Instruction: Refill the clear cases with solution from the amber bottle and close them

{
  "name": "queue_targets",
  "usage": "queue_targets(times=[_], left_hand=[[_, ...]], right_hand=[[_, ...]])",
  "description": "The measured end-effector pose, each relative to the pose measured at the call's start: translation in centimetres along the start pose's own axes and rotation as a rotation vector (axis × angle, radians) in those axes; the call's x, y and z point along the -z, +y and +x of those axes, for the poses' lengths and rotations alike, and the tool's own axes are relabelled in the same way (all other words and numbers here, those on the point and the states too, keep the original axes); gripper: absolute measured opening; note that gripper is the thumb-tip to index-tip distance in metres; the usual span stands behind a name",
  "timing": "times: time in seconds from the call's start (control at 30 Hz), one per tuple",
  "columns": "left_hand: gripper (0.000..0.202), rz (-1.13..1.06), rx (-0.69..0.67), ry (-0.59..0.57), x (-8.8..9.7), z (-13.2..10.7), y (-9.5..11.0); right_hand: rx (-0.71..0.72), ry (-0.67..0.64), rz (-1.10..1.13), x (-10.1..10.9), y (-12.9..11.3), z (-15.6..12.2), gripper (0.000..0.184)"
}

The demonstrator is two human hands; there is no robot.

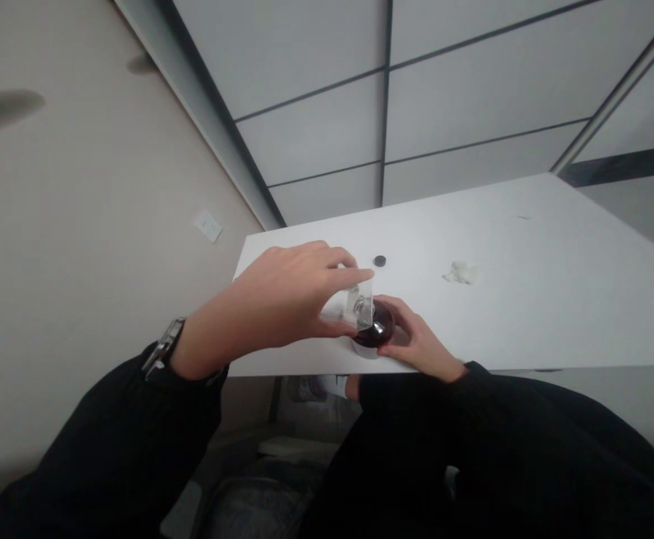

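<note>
My left hand [287, 296] grips a small clear container [359, 305], tilted over a small white cup [373, 333] that holds dark liquid. My right hand [417, 340] curls around the cup's right side and steadies it near the front edge of the white table [529, 299]. Both sleeves are black, and a watch sits on my left wrist.
A small black cap [379, 260] lies on the table just behind the hands. A crumpled white scrap [460, 272] lies farther right. A beige wall with a socket [208, 225] is to the left, and glass partition panels stand behind the table.
</note>
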State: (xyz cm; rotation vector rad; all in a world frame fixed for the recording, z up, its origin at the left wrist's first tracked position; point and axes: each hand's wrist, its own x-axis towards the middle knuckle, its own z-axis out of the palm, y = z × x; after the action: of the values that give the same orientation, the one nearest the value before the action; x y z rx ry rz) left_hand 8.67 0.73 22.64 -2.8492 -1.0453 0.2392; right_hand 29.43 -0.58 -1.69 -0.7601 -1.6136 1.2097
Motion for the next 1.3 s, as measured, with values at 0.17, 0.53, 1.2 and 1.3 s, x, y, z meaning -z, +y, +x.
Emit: queue_targets(times=[0.17, 0.53, 1.2, 1.3], left_hand=[[0.050, -0.050, -0.016, -0.012, 0.1, 0.2, -0.4], [0.051, -0.088, -0.012, -0.098, 0.7, 1.2, -0.7], [0.048, 0.102, -0.032, -0.170, 2.0, 1.5, 0.0], [0.047, 0.121, -0.035, -0.166, 2.0, 1.7, 0.1]], right_hand=[[-0.019, 0.004, 0.003, 0.0, 0.0, -0.1, 0.080], [0.034, 0.004, -0.052, 0.3, 0.4, -0.2, 0.077], [0.068, -0.001, -0.014, 0.2, 0.3, 0.0, 0.075], [0.061, 0.002, -0.012, 0.2, 0.3, 0.1, 0.076]])
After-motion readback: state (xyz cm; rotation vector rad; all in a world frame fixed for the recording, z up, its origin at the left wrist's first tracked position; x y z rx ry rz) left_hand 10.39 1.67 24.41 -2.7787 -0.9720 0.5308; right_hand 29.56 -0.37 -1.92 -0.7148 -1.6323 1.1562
